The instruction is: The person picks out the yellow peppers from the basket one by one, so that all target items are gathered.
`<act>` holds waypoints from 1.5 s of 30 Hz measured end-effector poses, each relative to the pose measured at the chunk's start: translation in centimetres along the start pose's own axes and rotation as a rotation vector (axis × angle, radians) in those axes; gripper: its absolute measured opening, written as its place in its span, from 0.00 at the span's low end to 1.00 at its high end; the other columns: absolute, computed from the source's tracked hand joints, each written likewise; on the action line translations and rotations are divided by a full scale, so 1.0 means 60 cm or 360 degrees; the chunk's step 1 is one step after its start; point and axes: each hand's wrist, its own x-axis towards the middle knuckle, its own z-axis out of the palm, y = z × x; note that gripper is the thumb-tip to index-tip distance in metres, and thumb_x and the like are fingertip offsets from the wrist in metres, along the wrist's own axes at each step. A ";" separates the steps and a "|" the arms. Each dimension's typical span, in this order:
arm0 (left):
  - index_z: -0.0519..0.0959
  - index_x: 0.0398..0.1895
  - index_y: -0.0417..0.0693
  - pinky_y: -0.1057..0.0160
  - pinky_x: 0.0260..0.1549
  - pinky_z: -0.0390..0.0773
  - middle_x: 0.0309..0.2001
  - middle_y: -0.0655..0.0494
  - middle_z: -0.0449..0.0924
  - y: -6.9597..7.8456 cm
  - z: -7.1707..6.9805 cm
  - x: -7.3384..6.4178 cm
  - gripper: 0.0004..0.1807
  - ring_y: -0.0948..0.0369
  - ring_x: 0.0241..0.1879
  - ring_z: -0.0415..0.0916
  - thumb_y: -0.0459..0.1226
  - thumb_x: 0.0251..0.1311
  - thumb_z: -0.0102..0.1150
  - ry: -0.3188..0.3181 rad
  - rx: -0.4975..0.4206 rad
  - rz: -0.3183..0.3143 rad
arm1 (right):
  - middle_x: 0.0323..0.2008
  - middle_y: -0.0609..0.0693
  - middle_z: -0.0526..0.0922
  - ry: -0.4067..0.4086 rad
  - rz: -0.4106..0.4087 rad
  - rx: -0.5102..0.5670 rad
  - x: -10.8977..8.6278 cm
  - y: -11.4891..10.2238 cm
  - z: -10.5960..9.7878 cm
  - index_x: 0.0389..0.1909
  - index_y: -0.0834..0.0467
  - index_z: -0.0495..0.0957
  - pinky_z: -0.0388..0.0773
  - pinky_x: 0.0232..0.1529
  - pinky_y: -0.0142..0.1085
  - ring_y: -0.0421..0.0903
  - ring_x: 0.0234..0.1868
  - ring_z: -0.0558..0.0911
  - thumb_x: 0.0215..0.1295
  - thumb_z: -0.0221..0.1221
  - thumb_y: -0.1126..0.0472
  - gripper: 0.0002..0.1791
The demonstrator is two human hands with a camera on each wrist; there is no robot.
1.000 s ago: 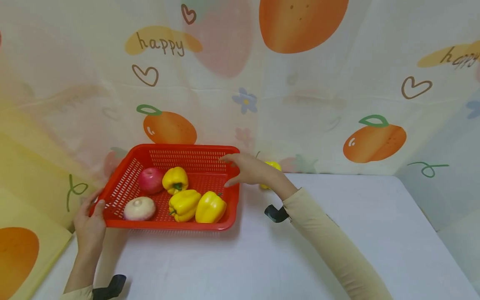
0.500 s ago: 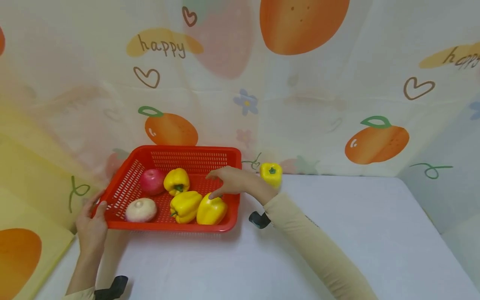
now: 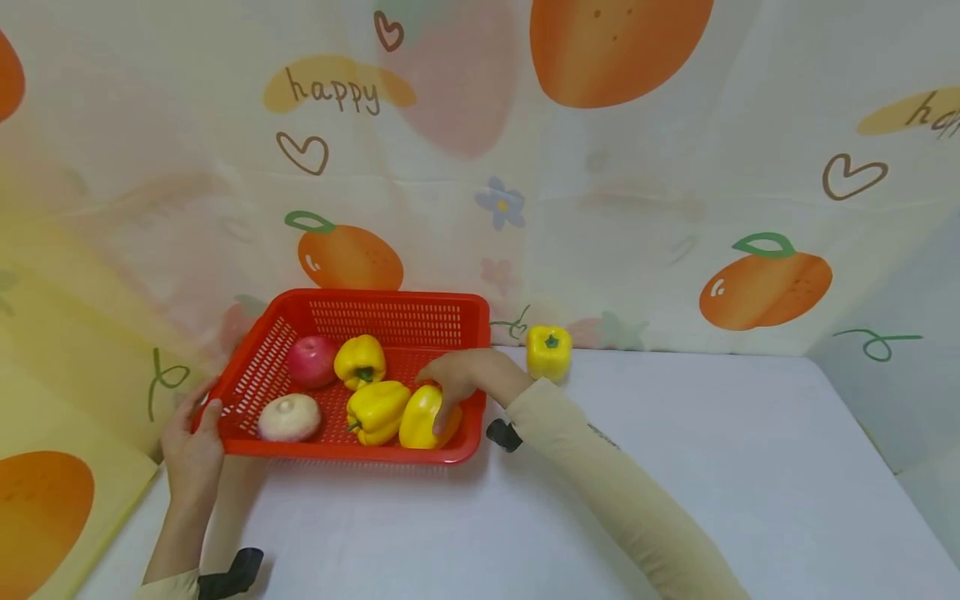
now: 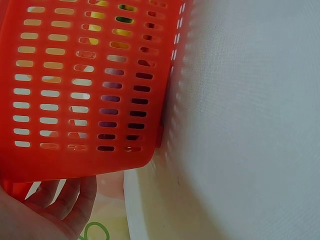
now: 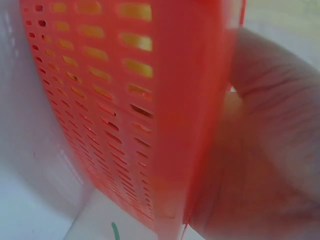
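In the head view my left hand point(image 3: 193, 442) grips the left rim of a red slotted plastic basket point(image 3: 337, 451), thumb over the edge; the left wrist view shows its fingers point(image 4: 82, 200) beside the wall. My right hand point(image 3: 467, 379) reaches over the basket's right wall and grasps a yellow bell pepper point(image 3: 418, 421), thumb down its near side. Two more yellow bell peppers, one lying point(image 3: 378, 411) and one behind point(image 3: 361, 360), sit to its left. Farther left are a red apple-like fruit point(image 3: 312, 362) and a round, whitish vegetable point(image 3: 288, 417) with a purplish underside.
Outside the basket, another yellow bell pepper point(image 3: 548, 353) stands at the back of the white table point(image 3: 675, 467), close to the right forearm. A printed cloth point(image 3: 615, 250) hangs directly behind the basket.
My right hand has moved from above the basket's right rim left and down onto the right-hand bell pepper. The pepper outside has come into fuller view. The left hand keeps its hold.
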 end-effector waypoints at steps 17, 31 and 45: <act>0.71 0.69 0.53 0.85 0.36 0.71 0.62 0.50 0.66 0.002 0.003 0.000 0.22 0.62 0.53 0.67 0.36 0.74 0.44 0.0008 -0.0110 -0.0032 | 0.59 0.43 0.73 -0.0044 -0.0113 0.0178 0.025 0.008 0.004 0.64 0.45 0.71 0.74 0.58 0.41 0.45 0.59 0.68 0.47 0.76 0.53 0.41; 0.70 0.69 0.54 0.84 0.38 0.71 0.63 0.49 0.65 0.008 0.004 -0.005 0.22 0.63 0.52 0.67 0.37 0.74 0.44 -0.0004 -0.0058 -0.0032 | 0.61 0.46 0.74 0.0312 -0.0343 0.0260 0.007 0.014 0.013 0.66 0.51 0.71 0.73 0.59 0.37 0.43 0.60 0.70 0.49 0.72 0.41 0.42; 0.70 0.69 0.58 0.84 0.36 0.71 0.66 0.51 0.63 0.003 -0.001 -0.002 0.22 0.60 0.55 0.65 0.38 0.75 0.43 -0.0014 -0.0040 -0.0056 | 0.54 0.44 0.73 0.0675 -0.0460 0.0339 -0.032 0.021 0.016 0.58 0.49 0.74 0.76 0.52 0.32 0.41 0.54 0.71 0.47 0.74 0.44 0.36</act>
